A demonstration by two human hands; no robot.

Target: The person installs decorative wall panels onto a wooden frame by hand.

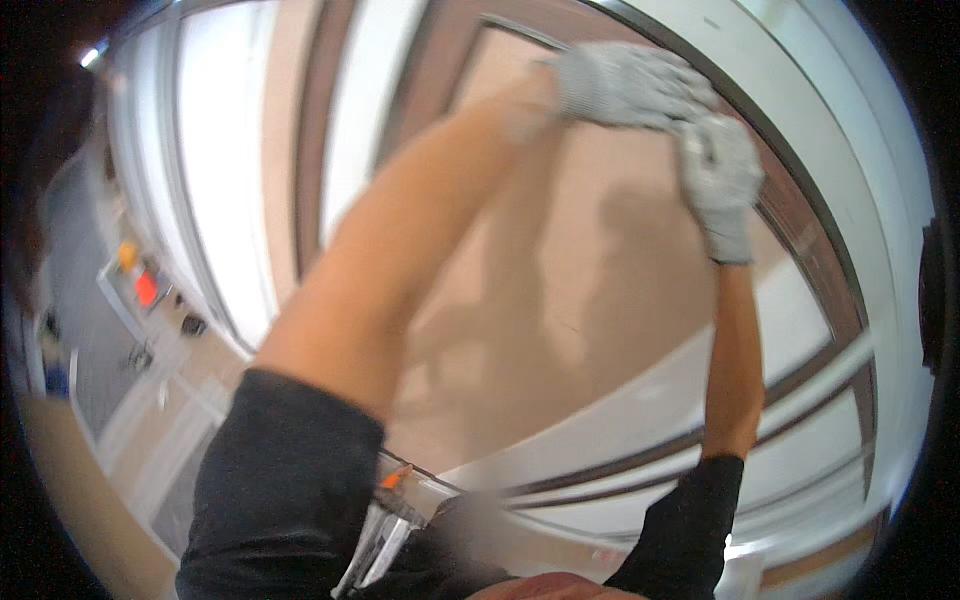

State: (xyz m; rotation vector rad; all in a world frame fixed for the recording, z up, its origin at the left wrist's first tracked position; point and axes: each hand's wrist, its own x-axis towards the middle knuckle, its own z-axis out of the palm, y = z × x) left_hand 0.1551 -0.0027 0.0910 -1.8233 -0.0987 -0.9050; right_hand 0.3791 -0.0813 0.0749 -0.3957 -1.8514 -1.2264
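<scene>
Our left hand [630, 88] and right hand [722, 175], both in grey knit gloves, meet at the far right part of a beige panel [600, 290]. The left lies flattish, fingers together and pointing right; the right comes from the near side with its fingers toward the left's fingertips. Blur hides whether they touch or overlap, and we cannot tell whether they grip anything small; nothing shows between them.

The panel spreads beneath and between our outstretched arms. As far as we can judge, it already sits within its brown border [835, 285], which runs along the left and right sides. Whether it is fastened, and what work is left there, we cannot tell.

Its face looks flat, smooth and matt, with our shadow across the middle and a brighter, whitish area toward the near right. Beyond the border on the right curves a pale surface [850, 165]. Well off to the left, an orange-red object [146, 288] lies near a yellow one [127, 255], beside a grey floor area [90, 300].
</scene>
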